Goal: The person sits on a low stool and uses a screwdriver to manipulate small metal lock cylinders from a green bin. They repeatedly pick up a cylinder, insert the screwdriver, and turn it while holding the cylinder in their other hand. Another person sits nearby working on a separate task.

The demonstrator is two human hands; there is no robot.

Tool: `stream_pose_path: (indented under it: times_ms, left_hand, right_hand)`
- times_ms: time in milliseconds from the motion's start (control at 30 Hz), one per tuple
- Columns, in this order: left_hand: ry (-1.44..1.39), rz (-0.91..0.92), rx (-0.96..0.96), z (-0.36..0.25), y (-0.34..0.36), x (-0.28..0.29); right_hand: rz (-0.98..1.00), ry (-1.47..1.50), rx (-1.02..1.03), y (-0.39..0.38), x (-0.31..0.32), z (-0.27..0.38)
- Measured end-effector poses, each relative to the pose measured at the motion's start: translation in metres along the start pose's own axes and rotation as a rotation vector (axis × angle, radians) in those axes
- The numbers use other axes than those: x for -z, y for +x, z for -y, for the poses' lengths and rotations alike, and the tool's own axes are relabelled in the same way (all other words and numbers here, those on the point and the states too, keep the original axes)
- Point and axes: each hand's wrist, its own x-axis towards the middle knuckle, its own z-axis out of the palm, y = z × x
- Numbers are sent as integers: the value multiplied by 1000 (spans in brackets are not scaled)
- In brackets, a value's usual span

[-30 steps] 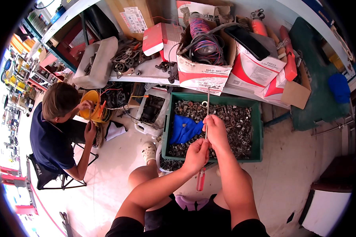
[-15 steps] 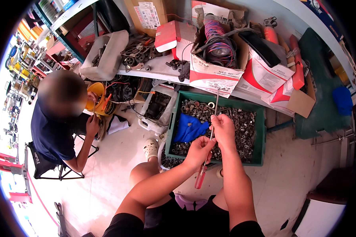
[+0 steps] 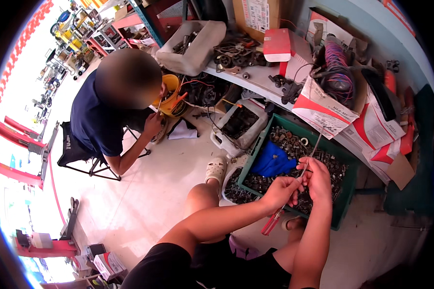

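Two bare hands meet above a green plastic crate (image 3: pixel 346 206) filled with dark metal hardware. The left hand (image 3: pixel 283 190) and right hand (image 3: pixel 318 177) both grip a long screwdriver with a red translucent handle (image 3: pixel 274 222), its thin shaft rising toward a white cardboard box (image 3: pixel 323 113). What the fingertips pinch is too small to tell. A blue cloth (image 3: pixel 274 164) lies inside the crate. Farther left, a seated person in a navy shirt (image 3: pixel 99 123) bends over a partly hidden yellow bucket (image 3: pixel 171 86).

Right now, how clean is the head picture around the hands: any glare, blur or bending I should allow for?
Head view: the left hand and right hand on the red-handled screwdriver are evenly lit and fairly sharp; the daylight at the left rim is blown out; the shelf edge curves with the fisheye; black corners frame the circle.
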Motion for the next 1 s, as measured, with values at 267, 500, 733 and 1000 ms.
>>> stream_pose_path:
  times_ms: [267,500,733,1000]
  left_hand:
    - [-82,119,63,-4,3,-5]
    - [30,-32,-3,-6,5,1]
    - [-31,46,2,-4,7,6]
    - [-61,67,87,-3,5,14]
  right_hand:
    - [23,36,45,-11,8,-6]
    - [-52,-30,45,6,4,-14]
    - [-35,-71,25,4,3,-10]
    - [134,79,-43,-3,8,-5]
